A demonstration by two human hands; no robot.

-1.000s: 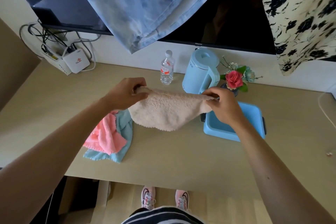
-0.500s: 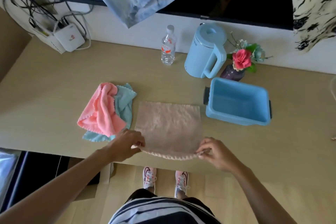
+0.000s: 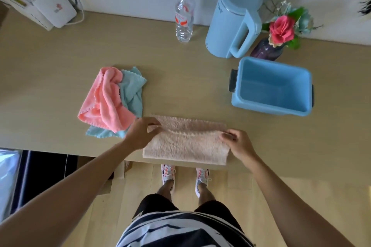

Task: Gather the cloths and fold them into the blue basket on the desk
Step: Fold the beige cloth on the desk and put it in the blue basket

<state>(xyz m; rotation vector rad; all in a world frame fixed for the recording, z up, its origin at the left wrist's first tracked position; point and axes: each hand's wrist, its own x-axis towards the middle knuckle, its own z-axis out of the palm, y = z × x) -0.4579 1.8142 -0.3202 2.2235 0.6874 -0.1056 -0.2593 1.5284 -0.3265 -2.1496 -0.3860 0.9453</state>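
With the left hand (image 3: 143, 134) and right hand (image 3: 237, 142) each in a pinching grip on a corner of the beige cloth (image 3: 185, 143) (half-folded on the tabletop, near-left of the empty blue basket (image 3: 271, 86)), align edges before pressing flat.

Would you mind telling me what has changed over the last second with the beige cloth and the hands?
The beige cloth went from held up, to flat, to folded in half; the left hand and right hand carried its near edge away. Pink cloth, teal cloth and blue basket stayed put.
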